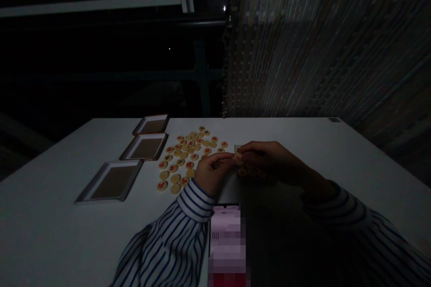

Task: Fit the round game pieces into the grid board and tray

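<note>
In the middle of the table my left hand [214, 169] has its fingers drawn together, the tips reaching a round Chinese chess piece [238, 158] with a red mark. From the other side my right hand [269, 158] curls its thumb and fingers around that same piece. Below the right hand, more chess pieces [243, 172] sit close together, partly in its shadow; what they rest in is mostly hidden. To the left of my hands, many loose round wooden pieces [190, 143] lie spread out, some with red or dark characters up, others blank.
Three shallow open trays stand at the left: a near one [125, 188], a middle one [160, 148] and a far one [164, 122]. A lit phone [225, 233] lies in front of me between my forearms. Behind the white table [296, 126] hangs a string curtain [286, 54].
</note>
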### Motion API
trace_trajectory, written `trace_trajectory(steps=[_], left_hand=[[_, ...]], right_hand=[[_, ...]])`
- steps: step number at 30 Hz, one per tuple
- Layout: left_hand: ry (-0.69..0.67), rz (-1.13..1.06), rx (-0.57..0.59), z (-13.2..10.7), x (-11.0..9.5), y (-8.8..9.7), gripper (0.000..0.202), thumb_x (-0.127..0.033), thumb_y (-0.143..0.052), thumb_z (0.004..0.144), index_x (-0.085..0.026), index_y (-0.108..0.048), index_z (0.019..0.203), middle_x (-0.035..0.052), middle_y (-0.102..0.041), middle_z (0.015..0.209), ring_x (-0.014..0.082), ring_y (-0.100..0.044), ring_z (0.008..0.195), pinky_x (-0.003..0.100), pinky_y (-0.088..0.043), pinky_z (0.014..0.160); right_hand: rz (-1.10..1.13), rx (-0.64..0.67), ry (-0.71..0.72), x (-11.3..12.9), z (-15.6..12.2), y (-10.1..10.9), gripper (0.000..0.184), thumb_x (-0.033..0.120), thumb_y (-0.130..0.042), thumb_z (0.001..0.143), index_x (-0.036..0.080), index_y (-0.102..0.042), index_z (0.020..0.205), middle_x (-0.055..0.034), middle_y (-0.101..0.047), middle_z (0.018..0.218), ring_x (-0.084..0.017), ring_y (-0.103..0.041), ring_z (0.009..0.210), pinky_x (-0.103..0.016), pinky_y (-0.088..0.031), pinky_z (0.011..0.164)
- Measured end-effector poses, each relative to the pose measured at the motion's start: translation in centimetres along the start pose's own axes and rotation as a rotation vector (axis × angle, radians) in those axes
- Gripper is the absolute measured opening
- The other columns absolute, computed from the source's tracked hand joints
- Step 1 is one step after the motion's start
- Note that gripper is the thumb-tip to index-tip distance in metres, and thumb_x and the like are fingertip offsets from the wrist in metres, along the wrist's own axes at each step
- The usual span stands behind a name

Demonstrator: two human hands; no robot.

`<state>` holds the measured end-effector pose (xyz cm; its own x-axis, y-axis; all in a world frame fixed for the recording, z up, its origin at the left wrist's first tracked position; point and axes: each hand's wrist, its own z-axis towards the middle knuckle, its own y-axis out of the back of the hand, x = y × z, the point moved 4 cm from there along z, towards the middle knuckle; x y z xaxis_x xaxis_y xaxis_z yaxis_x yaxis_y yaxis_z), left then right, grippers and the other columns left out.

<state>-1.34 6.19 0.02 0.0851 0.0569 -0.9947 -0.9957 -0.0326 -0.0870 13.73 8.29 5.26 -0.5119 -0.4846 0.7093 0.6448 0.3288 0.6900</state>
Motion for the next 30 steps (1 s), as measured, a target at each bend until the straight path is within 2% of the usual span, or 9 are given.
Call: trace_trajectory(steps=[4, 10, 16, 23, 26, 30], left_hand=[[-0.033, 0.045, -0.010, 0.0, -0.5, 0.1, 0.020, -0.027, -0.067, 0.063, -0.014, -0.069, 0.078, 0.0046, -0.070, 0.073, 0.0138, -0.063, 0.067, 0.026, -0.050, 0.067], [-0.022, 0.089, -0.029, -0.1, -0.7, 0.1, 0.019, -0.027, -0.067, 0.063, -0.016, -0.070, 0.079, 0.0041, -0.070, 0.074, 0.0135, -0.062, 0.068, 0.025, -0.049, 0.069], [-0.029, 0.061, -0.021, 0.1, -0.3, 0.2, 0.021, -0.028, -0.068, 0.062, -0.016, -0.070, 0.079, 0.0044, -0.069, 0.074, 0.0139, -0.061, 0.068, 0.026, -0.049, 0.068], [-0.073, 0.150, -0.053, 0.2, 0.1, 0.4, 0.022, -0.028, -0.066, 0.062, -0.015, -0.069, 0.080, 0.0049, -0.069, 0.074, 0.0142, -0.061, 0.069, 0.025, -0.049, 0.066], [-0.095, 0.283, -0.035, 0.2, 0.3, 0.4, 0.021, -0.026, -0.063, 0.065, -0.014, -0.068, 0.081, 0.0058, -0.069, 0.077, 0.0148, -0.061, 0.069, 0.026, -0.049, 0.065], [-0.157, 0.510, 0.046, 0.1, 1.1, 0.2, 0.025, -0.027, -0.058, 0.069, -0.015, -0.067, 0.089, 0.0066, -0.068, 0.078, 0.0153, -0.061, 0.070, 0.027, -0.048, 0.066]], right_hand=[[-0.118, 0.033, 0.106, 0.9, -0.2, -0.2, 0.029, 0.038, -0.045, 0.082, 0.021, -0.059, 0.101, -0.0020, -0.065, 0.086, -0.013, -0.059, 0.072, -0.023, -0.045, 0.063], [-0.379, -0.043, 0.267, 1.7, -0.1, -0.3, 0.030, 0.038, -0.043, 0.084, 0.018, -0.059, 0.098, -0.0060, -0.064, 0.087, -0.015, -0.056, 0.078, -0.027, -0.042, 0.068], [-0.425, -0.018, 0.341, 1.6, -0.1, -0.5, 0.027, 0.034, -0.041, 0.085, 0.018, -0.058, 0.098, -0.0053, -0.063, 0.088, -0.016, -0.053, 0.080, -0.028, -0.040, 0.071], [-0.513, -0.023, 0.239, 0.6, 0.0, 0.5, 0.028, 0.034, -0.045, 0.082, 0.017, -0.057, 0.102, -0.0060, -0.062, 0.091, -0.017, -0.054, 0.083, -0.028, -0.040, 0.072], [-0.563, -0.024, 0.180, 0.3, 0.1, 1.1, 0.027, 0.032, -0.046, 0.081, 0.017, -0.058, 0.100, -0.0067, -0.062, 0.093, -0.018, -0.055, 0.084, -0.028, -0.040, 0.072], [-0.636, 0.014, 0.073, -0.4, 0.1, 1.7, 0.028, 0.031, -0.047, 0.079, 0.017, -0.059, 0.100, -0.0062, -0.064, 0.091, -0.018, -0.056, 0.081, -0.026, -0.038, 0.068]])
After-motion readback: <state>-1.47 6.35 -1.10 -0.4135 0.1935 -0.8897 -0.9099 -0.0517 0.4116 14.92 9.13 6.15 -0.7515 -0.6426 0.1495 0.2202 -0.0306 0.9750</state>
